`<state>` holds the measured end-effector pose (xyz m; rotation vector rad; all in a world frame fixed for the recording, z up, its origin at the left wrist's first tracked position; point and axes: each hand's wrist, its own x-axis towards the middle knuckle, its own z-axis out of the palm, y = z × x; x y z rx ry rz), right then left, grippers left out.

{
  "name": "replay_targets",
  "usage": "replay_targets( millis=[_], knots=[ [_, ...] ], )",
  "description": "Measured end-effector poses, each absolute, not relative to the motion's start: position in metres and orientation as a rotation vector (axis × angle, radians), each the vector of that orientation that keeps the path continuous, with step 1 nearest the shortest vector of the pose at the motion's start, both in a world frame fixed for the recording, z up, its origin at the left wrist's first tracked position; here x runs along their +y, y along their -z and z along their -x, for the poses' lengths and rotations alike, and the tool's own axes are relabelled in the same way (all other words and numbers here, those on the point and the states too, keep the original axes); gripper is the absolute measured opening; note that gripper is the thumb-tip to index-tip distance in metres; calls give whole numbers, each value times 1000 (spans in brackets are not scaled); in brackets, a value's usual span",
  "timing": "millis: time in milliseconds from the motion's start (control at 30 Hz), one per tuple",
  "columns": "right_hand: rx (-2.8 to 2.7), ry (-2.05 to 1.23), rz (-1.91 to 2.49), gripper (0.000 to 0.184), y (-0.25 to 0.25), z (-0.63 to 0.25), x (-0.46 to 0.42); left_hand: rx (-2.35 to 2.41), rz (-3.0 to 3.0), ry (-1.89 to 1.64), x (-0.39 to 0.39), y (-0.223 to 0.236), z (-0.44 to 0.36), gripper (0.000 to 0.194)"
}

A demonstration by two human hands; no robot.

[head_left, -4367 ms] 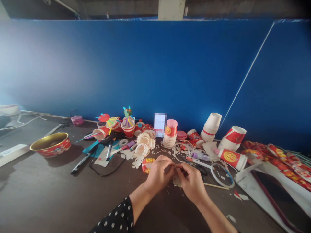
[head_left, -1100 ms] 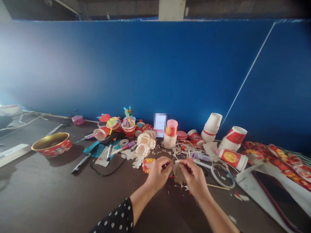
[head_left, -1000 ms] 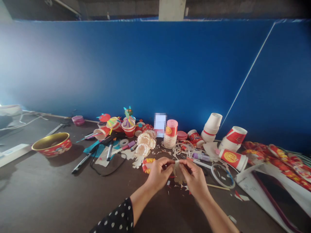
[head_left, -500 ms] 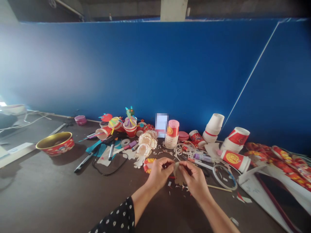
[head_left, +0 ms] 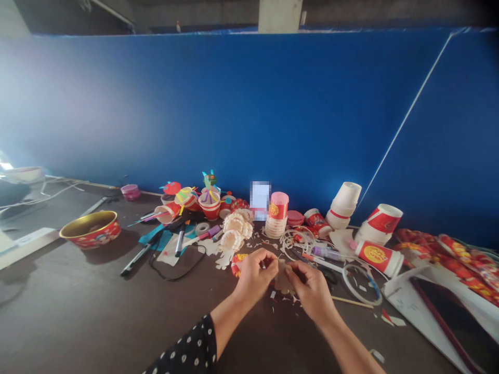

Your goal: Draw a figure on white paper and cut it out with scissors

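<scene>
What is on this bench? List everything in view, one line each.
wall: one, blue, behind the bench
bowl: one, red with gold inside, far left
marker: one, black, left of centre
paper rosettes: several, cream, back centre
cup stack: one, white, red and pink, back centre
white cups: three, white, stacked inverted, back right
lying cup: one, red and white, on its side, right
paper cutting: one, cream, between the hands
paper scraps: many, cream and red, below the hands
left hand: one, bare, front centre
right hand: one, bare, front centre
sleeve: one, black with white dots, left arm
</scene>
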<state>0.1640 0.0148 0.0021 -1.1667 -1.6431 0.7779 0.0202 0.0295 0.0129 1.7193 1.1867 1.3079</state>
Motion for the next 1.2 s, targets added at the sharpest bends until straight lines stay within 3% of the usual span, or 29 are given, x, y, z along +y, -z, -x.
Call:
replay_targets(
  millis=[100, 200, 433, 600, 700, 933, 1200],
  knots=[
    [-1582, -732, 1207, 23, 0, -166, 17, 1232, -1740, -1338, 39, -17, -6, 19],
    [-1546, -717, 1218, 26, 3, -168, 19, 1586, -1826, -1360, 52, -21, 15, 22],
    [-1498, -743, 1224, 23, 5, -166, 19, 2186, -2057, -526, 50, -37, 43, 22],
    [-1483, -789, 1214, 26, 5, -166, 18, 2172, -2027, -336, 43, -42, 43, 38],
    [-1494, -767, 1199, 24, 3, -166, 18, 2156, -1995, -267, 43, -39, 39, 36],
    [-1527, -775, 1193, 22, 3, -169, 19, 2115, -2065, -312, 43, -28, 26, 24],
    [-1514, -902, 1193, 26, 8, -165, 19, 1828, -1941, -901, 55, -23, 27, 9]
  ],
)
